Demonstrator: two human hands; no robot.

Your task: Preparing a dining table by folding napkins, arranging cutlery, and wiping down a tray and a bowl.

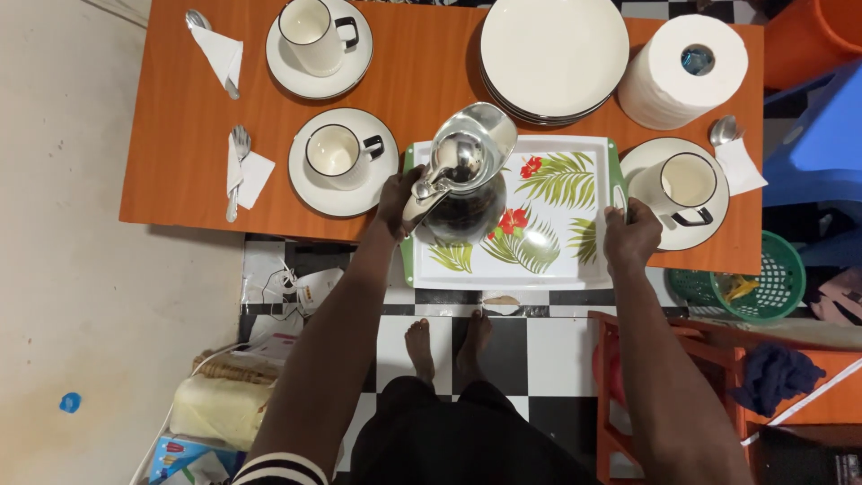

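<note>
A view straight down on an orange worktop [431, 81] set with crockery.

At the far left of the frame lie two spoons on folded white napkins [235, 171]. Just right of them are two cream cups on saucers [337, 162], one above the other.

At centre, the left hand [397, 199] is clenched around the handle of a shiny metal jug [462, 175] with a dark lower body. The jug stands on the left part of a white tray [557, 260] printed with green palm leaves and red flowers. Its hinged lid is flipped open, and the open mouth and lid point toward the upper right of the frame. The handle points to the lower left, so its long axis runs diagonally.

The right hand [628, 235] is closed on the tray's right edge, at its green handle. The tray juts past the worktop's near edge. It seems wise to hold the tray level and firm while the jug is moved, since the open lid could let liquid spill.

Above the tray sits a stack of white plates [554, 54]. Right of it stands a paper towel roll [687, 76], and below that a third cup on a saucer [678, 189], just beside the right hand.
</note>
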